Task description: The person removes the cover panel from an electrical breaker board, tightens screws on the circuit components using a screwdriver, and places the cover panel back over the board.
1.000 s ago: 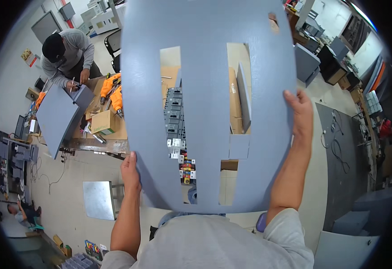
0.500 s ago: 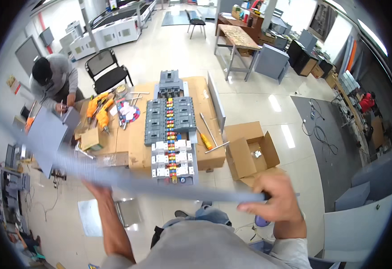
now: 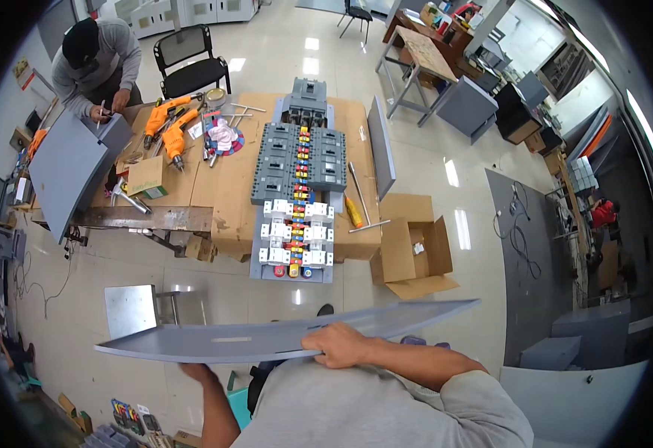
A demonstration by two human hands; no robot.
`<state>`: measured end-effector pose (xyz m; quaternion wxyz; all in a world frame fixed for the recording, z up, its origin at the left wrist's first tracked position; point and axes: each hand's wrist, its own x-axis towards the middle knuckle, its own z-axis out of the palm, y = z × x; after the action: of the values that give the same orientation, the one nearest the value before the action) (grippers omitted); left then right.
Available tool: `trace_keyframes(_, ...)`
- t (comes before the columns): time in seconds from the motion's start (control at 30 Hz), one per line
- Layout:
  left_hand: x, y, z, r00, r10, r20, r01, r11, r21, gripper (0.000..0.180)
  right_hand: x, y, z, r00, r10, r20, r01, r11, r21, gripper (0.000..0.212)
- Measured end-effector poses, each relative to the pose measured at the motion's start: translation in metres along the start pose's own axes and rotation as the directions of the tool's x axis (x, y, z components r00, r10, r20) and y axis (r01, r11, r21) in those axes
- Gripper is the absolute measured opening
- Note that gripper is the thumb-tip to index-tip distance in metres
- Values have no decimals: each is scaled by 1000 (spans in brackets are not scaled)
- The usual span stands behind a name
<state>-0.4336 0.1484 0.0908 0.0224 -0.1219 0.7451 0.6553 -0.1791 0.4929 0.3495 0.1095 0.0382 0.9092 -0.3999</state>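
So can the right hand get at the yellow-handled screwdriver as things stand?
Probably not: the right hand is holding the grey panel, which lies between the person and the table. The yellow-handled screwdriver itself looks uncovered.

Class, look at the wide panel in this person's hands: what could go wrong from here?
1. The wide, grey, flat panel with slot cut-outs could tip: the right hand grips it near mid-length, while the left hand's fingers are hidden, so support there is uncertain.
2. Its left end might knock the silver, square-topped metal stool, which appears close by in this view.
3. A foot could catch the open brown cardboard box on the floor, flap splayed outward.
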Motion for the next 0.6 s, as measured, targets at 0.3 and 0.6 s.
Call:
trace_keyframes(0.3,-14,204,66,312,632,710,-946,132,298,41,20,101,52,980,179,88,-173,982,-71,25)
trace_keyframes(0.6,-35,149,130,424,-205,882,-755,459,469,43,56,214,96,970,214,113,-214,977,-18,33)
